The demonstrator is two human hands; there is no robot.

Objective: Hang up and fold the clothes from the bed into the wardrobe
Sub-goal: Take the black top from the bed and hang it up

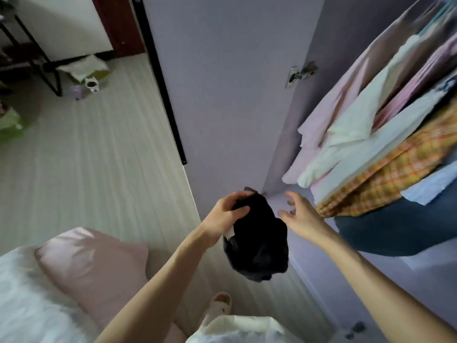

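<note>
A black garment [259, 238] hangs bunched in the air in front of the open wardrobe. My left hand [227, 214] grips its top edge, thumb over the cloth. Just to its right, my right hand [300, 214] hovers with fingers spread and holds nothing, close to the garment but apart from it. The wardrobe [279, 201] is lilac inside, and hanging clothes [371, 134] fill its right side: pink, white, an orange plaid shirt [395, 169] and a dark blue piece [400, 229]. The bed [29, 293] with a pink pillow [91, 263] lies at lower left.
The wardrobe door [222, 82] stands open straight ahead, its hinge [300, 73] at upper right. Pale wood floor [86, 157] stretches to the left. A black-framed stand [37, 58], a bag and small cups sit at the far upper left. A slipper [221, 303] shows below.
</note>
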